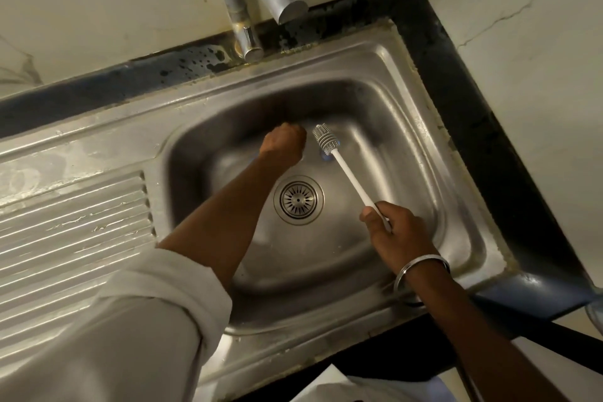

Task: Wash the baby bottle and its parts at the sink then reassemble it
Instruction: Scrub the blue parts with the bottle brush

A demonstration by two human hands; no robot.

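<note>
Here, over the stainless steel sink [375, 254], both hands are down in the basin. The right hand [396, 232] has its fingers and thumb wrapped round the lower end of the thin handle of a white bottle brush [346, 170]. The brush slants up and away to the left, its ribbed head hanging just beside the left hand [284, 145] and apart from it. The left hand is curled into a fist with its back turned to the camera. Its fingers are hidden, so I cannot tell whether it has hold of anything.

A small bluish patch sits in the basin right under the brush head. It may be a bottle part, but it is too blurred to say.

The round metal drain strainer [298, 200] lies in the basin floor between the two forearms. A plain silver bangle [421, 266] circles the right wrist, and a pale rolled sleeve [114, 320] covers the left upper arm. A chrome tap [241, 19] stands at the back rim. The ridged steel draining board [75, 232] spreads to the left, and the dark bench [456, 75] frames the sink below cream marbled wall tiles [98, 10].
</note>
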